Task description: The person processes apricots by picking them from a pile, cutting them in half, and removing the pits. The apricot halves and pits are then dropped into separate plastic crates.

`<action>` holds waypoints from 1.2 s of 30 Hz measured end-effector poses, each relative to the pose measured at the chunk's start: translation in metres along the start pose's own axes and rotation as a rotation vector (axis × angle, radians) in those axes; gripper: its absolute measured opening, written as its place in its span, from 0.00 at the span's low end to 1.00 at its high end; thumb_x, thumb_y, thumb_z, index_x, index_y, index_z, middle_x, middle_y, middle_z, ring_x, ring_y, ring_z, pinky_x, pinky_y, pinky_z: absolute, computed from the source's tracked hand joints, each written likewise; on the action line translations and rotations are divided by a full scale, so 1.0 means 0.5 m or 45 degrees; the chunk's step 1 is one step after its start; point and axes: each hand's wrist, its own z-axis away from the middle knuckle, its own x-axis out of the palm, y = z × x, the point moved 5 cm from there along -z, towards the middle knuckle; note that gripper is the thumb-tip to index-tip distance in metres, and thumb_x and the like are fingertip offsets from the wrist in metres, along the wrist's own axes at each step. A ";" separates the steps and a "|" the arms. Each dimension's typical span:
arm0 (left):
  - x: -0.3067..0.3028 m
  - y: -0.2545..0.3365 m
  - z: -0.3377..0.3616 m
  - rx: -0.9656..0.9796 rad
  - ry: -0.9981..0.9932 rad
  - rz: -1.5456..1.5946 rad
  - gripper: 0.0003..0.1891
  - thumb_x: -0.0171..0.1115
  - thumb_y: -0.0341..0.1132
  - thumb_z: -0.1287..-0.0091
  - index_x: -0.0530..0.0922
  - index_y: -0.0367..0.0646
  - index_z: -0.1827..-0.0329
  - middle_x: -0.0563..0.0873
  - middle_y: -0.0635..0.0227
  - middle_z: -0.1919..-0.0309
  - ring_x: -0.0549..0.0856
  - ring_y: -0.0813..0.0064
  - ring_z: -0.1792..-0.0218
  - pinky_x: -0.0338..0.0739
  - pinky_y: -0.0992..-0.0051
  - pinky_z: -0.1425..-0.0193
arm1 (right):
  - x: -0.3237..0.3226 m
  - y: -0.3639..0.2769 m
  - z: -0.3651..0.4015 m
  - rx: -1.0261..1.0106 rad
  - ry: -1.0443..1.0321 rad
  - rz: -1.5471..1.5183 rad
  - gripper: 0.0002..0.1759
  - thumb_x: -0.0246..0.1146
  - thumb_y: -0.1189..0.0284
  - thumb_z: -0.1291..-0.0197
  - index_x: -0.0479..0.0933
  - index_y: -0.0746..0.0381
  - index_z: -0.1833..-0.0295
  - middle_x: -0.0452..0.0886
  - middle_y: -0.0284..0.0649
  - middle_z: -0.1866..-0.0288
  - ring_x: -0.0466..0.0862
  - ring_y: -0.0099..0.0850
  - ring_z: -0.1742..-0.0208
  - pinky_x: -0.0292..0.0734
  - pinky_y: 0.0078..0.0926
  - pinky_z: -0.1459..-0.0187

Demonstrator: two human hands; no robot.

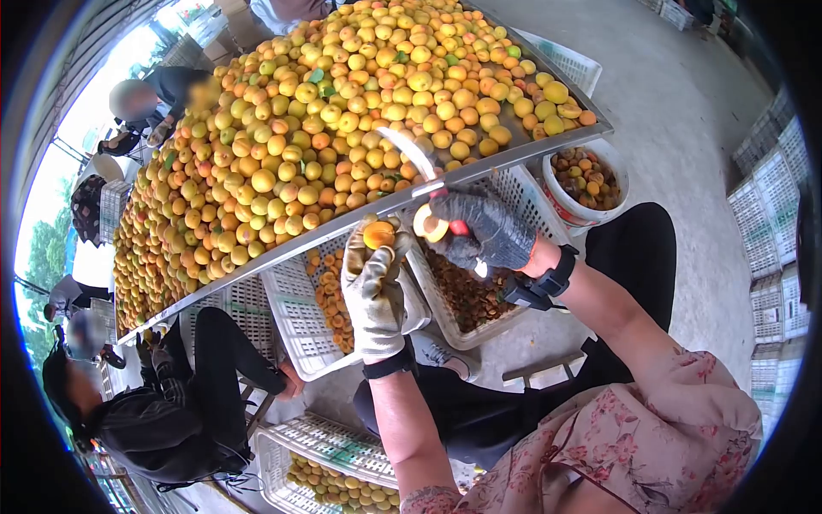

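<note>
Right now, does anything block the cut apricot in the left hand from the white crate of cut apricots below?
Nothing visible: the cut apricot is in the left hand, and the white crate lies open below. The table's metal rim crosses only its far end in this view.

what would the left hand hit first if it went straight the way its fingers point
Probably the table's metal rim, with the piled fruit just beyond; how high the left hand sits against it is hard to judge here.
</note>
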 end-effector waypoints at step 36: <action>0.043 -0.056 -0.009 0.058 -0.009 -0.470 0.22 0.56 0.18 0.39 0.72 0.34 0.40 0.81 0.62 0.47 0.79 0.73 0.47 0.69 0.75 0.38 | -0.056 0.005 0.041 0.047 0.351 0.435 0.13 0.65 0.63 0.40 0.80 0.59 0.54 0.79 0.30 0.73 0.69 0.13 0.83 0.58 0.11 0.84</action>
